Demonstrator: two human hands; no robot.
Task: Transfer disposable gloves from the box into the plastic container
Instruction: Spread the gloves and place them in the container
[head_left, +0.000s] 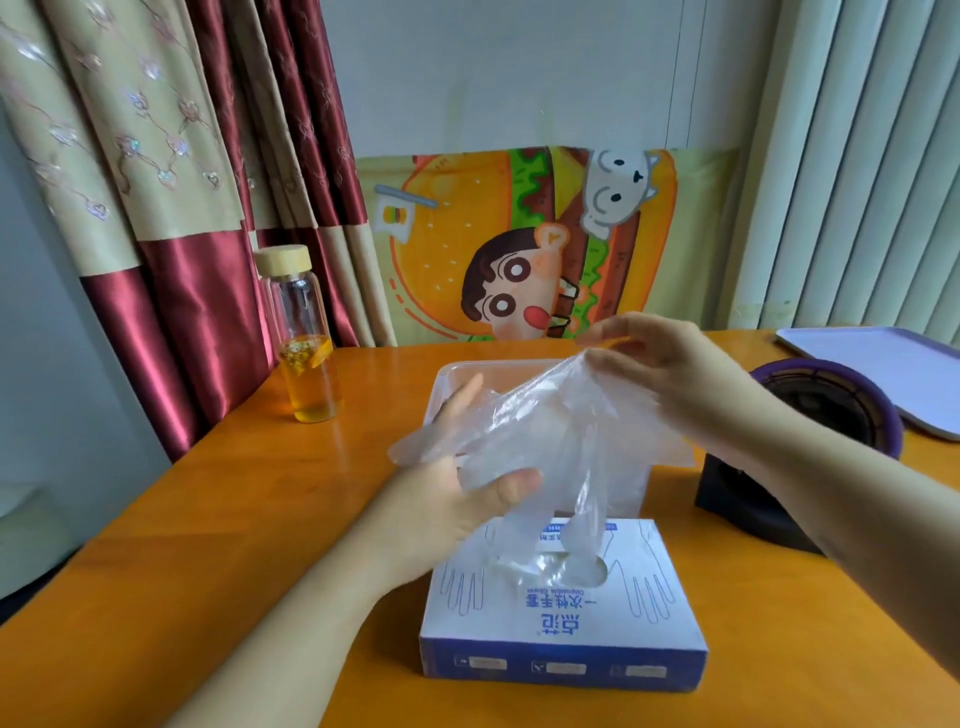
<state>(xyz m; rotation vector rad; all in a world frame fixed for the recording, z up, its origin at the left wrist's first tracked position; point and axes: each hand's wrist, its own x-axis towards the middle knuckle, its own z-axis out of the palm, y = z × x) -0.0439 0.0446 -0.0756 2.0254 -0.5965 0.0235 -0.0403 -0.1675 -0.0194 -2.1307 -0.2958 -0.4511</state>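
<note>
- Head view, centre of the frame: a clear film glove (545, 426) is stretched between both hands, above the gap between the box (561, 613) in the lower centre and the plastic container (452, 371) just behind it.
- The right hand (660, 364), right of centre, pinches the glove's upper edge between thumb and fingertips.
- The left hand (457, 483), left of centre, lies under the film with its fingers reaching forward. Its thumb presses the glove's lower part against them, so it too is gripping.
- A strip of the glove hangs down to the round opening in the box top, where more crumpled film shows. Whether that strip is free of the opening I cannot tell.
- The container is a shallow clear tray, largely hidden behind the glove. What lies in it cannot be made out.
- Handling, as a judgement: the film looks almost weightless, limp and slippery, and likely to cling to skin or drag a neighbour out of the box. It should stand a light pinch but could tear under a hard tug.
- The best hold seems to be the cuff edge, pinched lightly, with the other hand gathering the loose fingers.
- Left of the frame a glass bottle (306, 332) with yellow liquid stands on the orange table (234, 519).
</note>
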